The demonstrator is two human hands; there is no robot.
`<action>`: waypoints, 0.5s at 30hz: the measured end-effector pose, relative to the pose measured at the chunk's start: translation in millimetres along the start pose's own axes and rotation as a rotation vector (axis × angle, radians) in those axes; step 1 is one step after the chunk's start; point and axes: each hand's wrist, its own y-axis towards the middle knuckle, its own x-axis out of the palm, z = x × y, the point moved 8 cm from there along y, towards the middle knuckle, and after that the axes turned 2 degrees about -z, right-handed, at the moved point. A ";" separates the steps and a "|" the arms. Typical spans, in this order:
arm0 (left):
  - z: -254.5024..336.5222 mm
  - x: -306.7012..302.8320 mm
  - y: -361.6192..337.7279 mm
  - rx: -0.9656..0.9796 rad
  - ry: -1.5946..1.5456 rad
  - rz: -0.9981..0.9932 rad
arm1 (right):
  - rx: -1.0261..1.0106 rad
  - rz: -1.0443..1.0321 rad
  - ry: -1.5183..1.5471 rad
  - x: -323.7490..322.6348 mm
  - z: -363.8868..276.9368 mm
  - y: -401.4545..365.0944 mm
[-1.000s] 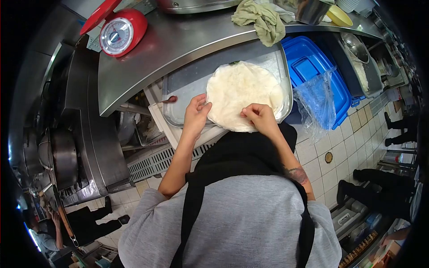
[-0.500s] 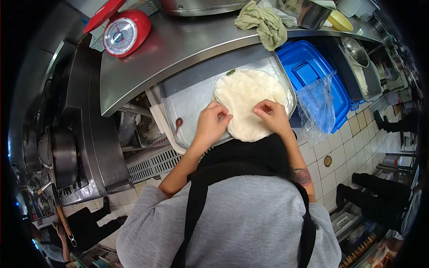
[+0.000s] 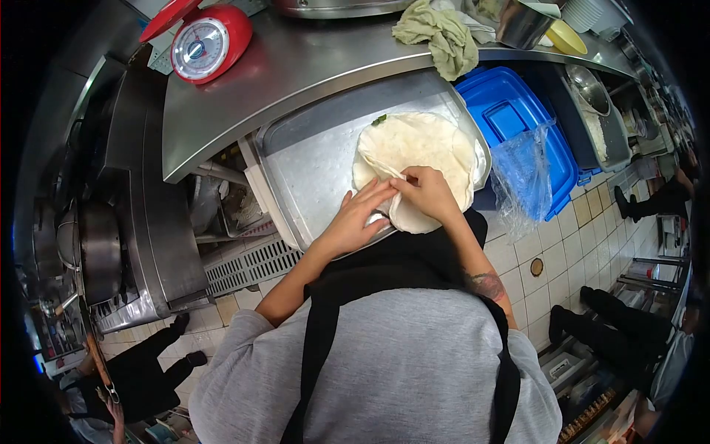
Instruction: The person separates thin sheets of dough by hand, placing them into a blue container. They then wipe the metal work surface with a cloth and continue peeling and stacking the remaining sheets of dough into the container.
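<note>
A stack of flat, pale dough rounds (image 3: 421, 140) lies at the right end of a shallow metal tray (image 3: 299, 174). My right hand (image 3: 429, 197) is closed, pinching a lifted fold at the near-left edge of the top round. Beside it, my left hand (image 3: 355, 224) has its fingers stretched out, and their tips touch the same fold. A small green leafy bit (image 3: 379, 120) shows at the far edge of the stack.
Behind the tray runs a steel counter (image 3: 318, 55) with a red dial scale (image 3: 211, 43) and a crumpled green cloth (image 3: 440, 37). To the right are a blue lid (image 3: 510, 111) and clear plastic wrap (image 3: 525, 174). Other people stand at both sides.
My right hand has moved left to the fold. My left hand has opened from a pinch and its fingers now extend. The dough's near-left edge is lifted and folded inward.
</note>
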 end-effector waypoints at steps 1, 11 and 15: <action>-6.3 -0.9 0.7 -0.046 -0.101 0.041 | -0.005 -0.015 0.058 -0.1 3.3 -0.6; -42.1 11.0 16.1 -0.276 -0.258 0.292 | 0.049 -0.030 0.195 9.4 25.3 -5.0; -49.9 10.6 15.8 -0.269 -0.300 0.326 | 0.065 -0.046 0.208 12.3 27.0 -5.2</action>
